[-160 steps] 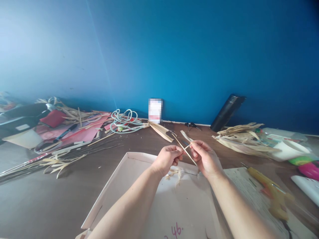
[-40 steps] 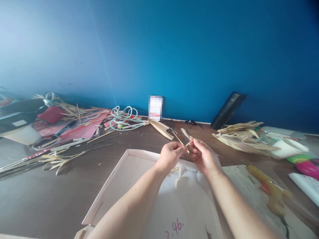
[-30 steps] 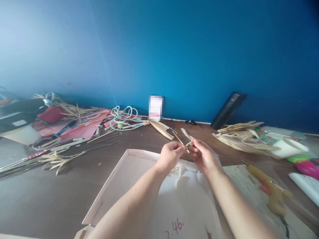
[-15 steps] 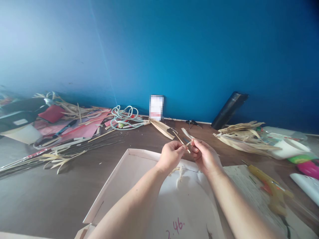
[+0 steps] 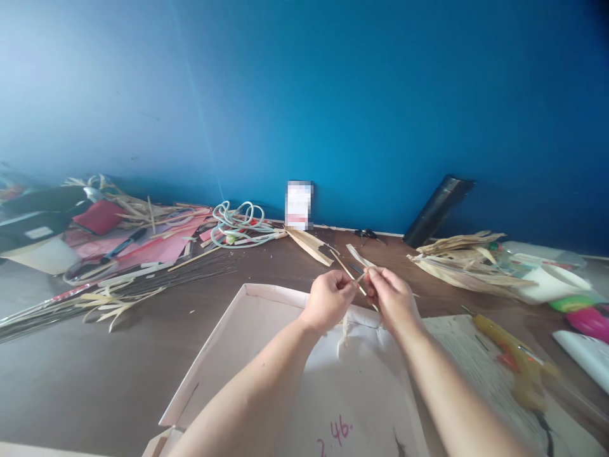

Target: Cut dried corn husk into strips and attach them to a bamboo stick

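My left hand (image 5: 329, 298) is closed in a pinch on one end of a narrow, pale strip (image 5: 360, 278) that looks like dried husk. Thumb and fingers of my right hand (image 5: 391, 297) pinch its other end, so only a short piece shows between the hands. A thin wooden stick (image 5: 345, 265) lies just behind and below the strip, its near end showing between my hands. Beneath my forearms is an open white cardboard box (image 5: 280, 295), marked in purple pen. A small, pale, frayed piece (image 5: 343, 333) lies inside the box near its far wall.
Behind my hands lie a husk piece (image 5: 309, 247) and a flat pale strip (image 5: 359, 256). Coiled white cable (image 5: 238, 225), pink paper (image 5: 190, 231) and thin wires (image 5: 176, 276) crowd the left. Dried husks (image 5: 466, 263), a yellow glue gun (image 5: 514, 355) and a black roll (image 5: 438, 209) are right.
The strip between my hands looks straighter and thinner. My left fingers have curled in more, and more of the stick's near end shows between the hands. Objects around them have not moved.
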A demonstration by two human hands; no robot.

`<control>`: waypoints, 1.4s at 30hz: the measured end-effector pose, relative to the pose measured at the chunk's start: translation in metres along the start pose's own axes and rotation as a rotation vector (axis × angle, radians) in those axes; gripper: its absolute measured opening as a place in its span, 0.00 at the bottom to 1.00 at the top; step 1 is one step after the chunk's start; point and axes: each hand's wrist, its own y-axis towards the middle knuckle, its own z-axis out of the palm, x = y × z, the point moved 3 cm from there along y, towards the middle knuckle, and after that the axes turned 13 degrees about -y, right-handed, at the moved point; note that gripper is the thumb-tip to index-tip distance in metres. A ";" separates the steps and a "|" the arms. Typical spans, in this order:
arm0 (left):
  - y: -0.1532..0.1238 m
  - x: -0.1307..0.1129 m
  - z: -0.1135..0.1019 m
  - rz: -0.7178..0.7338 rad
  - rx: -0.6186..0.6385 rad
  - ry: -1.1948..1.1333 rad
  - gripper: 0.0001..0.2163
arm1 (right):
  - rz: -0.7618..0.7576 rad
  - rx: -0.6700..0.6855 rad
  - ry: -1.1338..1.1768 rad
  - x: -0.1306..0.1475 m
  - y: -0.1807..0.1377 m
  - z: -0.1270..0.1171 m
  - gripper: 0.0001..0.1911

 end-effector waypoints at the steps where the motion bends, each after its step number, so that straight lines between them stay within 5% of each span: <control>1: 0.000 -0.001 0.000 0.003 0.000 0.011 0.09 | -0.018 -0.006 -0.047 0.000 0.000 -0.001 0.14; 13: 0.000 -0.001 0.000 0.043 -0.010 0.082 0.07 | -0.076 -0.051 -0.300 0.003 -0.001 -0.002 0.15; 27: 0.001 0.001 -0.002 0.034 -0.020 0.020 0.10 | 0.145 -0.026 0.114 -0.002 0.006 -0.007 0.16; 42: 0.001 0.001 0.000 0.015 -0.007 -0.009 0.11 | 0.148 0.119 0.185 0.001 0.003 -0.003 0.11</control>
